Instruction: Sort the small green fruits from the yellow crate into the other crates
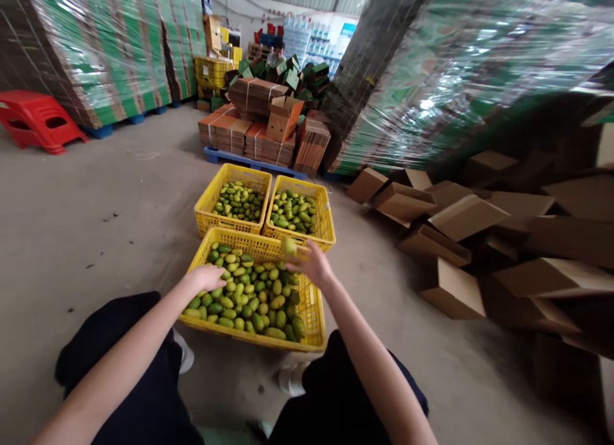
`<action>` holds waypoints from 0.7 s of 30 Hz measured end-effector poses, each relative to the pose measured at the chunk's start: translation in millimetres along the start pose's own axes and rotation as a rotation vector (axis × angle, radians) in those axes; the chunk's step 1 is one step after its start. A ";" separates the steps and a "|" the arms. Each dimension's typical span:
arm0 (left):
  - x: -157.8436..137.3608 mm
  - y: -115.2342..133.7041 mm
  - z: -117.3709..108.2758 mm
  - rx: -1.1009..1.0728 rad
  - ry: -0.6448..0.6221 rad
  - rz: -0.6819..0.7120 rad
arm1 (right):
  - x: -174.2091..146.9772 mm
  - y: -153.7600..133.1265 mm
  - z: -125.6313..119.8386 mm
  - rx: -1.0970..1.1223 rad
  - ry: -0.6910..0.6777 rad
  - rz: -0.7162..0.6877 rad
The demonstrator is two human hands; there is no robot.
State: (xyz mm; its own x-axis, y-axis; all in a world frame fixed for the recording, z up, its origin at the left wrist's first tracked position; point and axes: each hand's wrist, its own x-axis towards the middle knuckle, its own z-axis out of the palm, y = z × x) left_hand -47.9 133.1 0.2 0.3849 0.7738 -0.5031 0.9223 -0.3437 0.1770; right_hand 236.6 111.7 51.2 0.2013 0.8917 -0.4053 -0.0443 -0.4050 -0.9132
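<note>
1. As the head view looks down, the left hand (207,278) is over the front crate's (314,311) left side, fingers loosely extended; whether it grips anything, can't tell!
2. Right hand (313,265) above that crate's right side, fingers partly spread, one blurry green fruit (288,246) at the fingertips; gripped or loose, can't tell.
3. More fruit (240,298) inside the front crate, two fruit-filled crates (325,210) just behind it.

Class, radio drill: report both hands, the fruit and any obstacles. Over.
Left hand at fruit pile in near crate. Right hand near far right corner, blurred fruit beside it, grip unclear. Two fruit crates just beyond.
</note>
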 end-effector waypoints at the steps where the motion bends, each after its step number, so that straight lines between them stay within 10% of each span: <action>1: 0.2 1.7 0.1 0.007 -0.019 -0.005 | 11.4 -12.6 -14.3 0.014 0.060 -0.050; 6: 2.0 9.6 -1.1 0.042 -0.093 -0.003 | 22.2 -8.3 -45.9 0.117 0.181 -0.141; 14: 1.5 7.3 7.7 0.036 -0.142 -0.027 | -8.3 86.2 -13.4 -1.058 -0.394 -0.245; 21: 37.9 -6.4 46.5 0.002 -0.219 -0.108 | -26.8 131.7 3.0 -1.161 -0.475 -0.239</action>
State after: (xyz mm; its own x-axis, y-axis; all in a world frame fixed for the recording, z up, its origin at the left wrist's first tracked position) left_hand -40.9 139.8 -59.3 0.2667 0.6726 -0.6903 0.9575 -0.2663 0.1105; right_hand 222.4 35.0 -58.4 -0.2931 0.8533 -0.4312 0.8703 0.0515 -0.4898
